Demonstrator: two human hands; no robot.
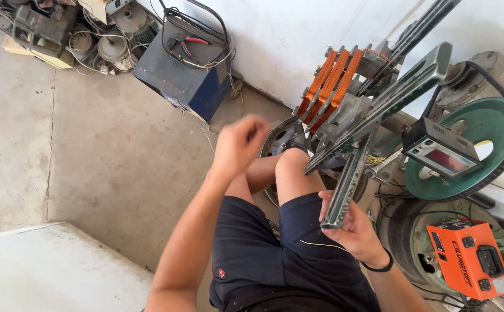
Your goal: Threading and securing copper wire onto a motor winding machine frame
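Right hand (pixel 353 228) is wrapped around the lower end of a grey metal bar (pixel 349 182), fingers closed on it just above the knee. Up from that grip the bar joins crossed arms of a winding frame (pixel 399 95), and beyond them sit three orange copper coils (pixel 330 86). Left hand (pixel 239 141) is a loose fist, blurred, raised beside the knee and well clear of the frame; I cannot tell if it holds anything. Just right of the grip hang a small counter box (pixel 443 153) and a green belt wheel (pixel 483 138); below it sits an orange box (pixel 471 260). Likely risks: the bar swinging into the bare knee, a finger caught where the arms cross, or wire slipping off a coil if the frame jerks.
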